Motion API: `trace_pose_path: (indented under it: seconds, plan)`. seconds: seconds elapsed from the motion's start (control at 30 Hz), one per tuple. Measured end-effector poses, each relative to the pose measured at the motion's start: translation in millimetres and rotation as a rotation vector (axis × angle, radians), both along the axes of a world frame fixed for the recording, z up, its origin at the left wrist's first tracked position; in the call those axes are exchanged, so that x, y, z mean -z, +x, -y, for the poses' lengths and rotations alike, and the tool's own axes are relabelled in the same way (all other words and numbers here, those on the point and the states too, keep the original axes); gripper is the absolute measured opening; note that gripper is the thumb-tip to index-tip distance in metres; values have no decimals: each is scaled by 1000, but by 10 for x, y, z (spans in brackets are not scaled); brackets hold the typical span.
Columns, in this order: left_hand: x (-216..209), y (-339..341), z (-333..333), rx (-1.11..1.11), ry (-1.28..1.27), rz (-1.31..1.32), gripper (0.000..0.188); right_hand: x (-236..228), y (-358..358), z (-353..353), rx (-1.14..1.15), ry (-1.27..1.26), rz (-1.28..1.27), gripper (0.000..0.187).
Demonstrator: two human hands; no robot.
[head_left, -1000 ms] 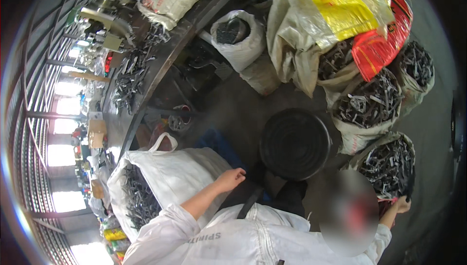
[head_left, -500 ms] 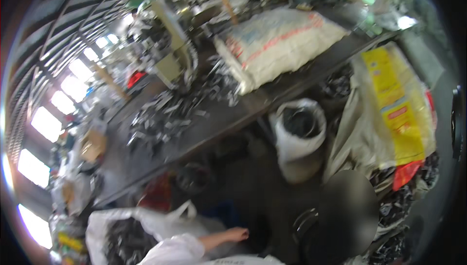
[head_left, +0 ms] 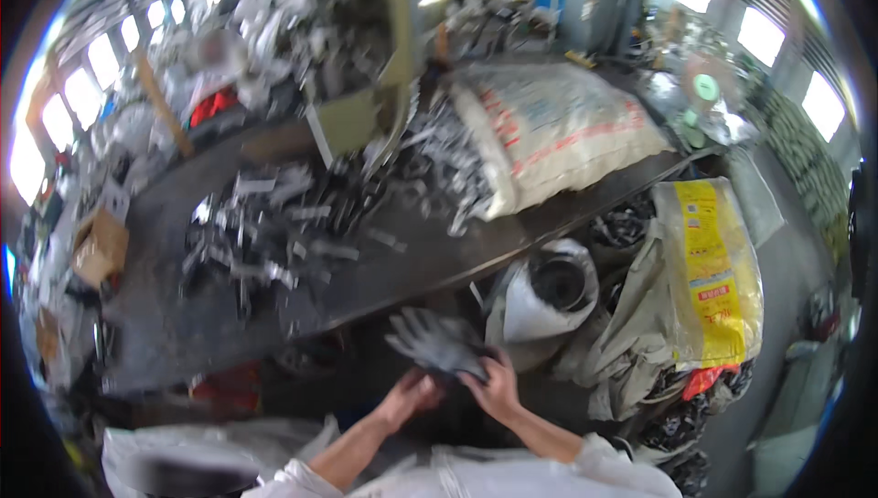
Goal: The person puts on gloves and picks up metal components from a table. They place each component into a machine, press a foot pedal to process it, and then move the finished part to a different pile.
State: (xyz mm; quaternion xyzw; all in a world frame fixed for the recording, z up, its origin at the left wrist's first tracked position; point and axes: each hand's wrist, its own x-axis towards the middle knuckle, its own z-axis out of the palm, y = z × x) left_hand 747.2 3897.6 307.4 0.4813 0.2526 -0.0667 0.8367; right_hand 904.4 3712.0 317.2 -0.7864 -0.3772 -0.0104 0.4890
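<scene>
Hands (head_left: 416, 396) (head_left: 497, 390) partly cover a blurred grey glove (head_left: 434, 344).

Ahead of you, a long dark counter (head_left: 169, 347) slants across the room, rising toward your right. Bright windows (head_left: 103, 61) line the far left and upper right, letting in white daylight past a blue-grey pillar (head_left: 602, 4); grey floor (head_left: 743, 416) stretches along your right.

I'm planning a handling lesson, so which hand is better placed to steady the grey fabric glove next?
Probably the right hand: it grips the grey fabric glove at its dark end, while the left hand is close by, its contact unclear.
</scene>
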Motion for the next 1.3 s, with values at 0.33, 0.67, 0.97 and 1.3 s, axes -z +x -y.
trace_pose_path:
  seconds: [0.33, 0.67, 0.97, 1.3]
  plan:
    - [-29, -626, -2205, -1122, -97, 20, 51, 146, -252, -3254, -977, 138, 101, 56]
    - [-537, -149, -4773, -1231, 107, 29, 43, 66, 1278, -5858, -640, -79, 204, 59]
    - [514, -204, -5109, -845, 1433, -444, 59, 589, 813, -6439, -917, -200, -151, 37]
    - [892, -157, -5539, -510, 1767, -382, 29, 784, 102, -6439, -1102, -376, -347, 56]
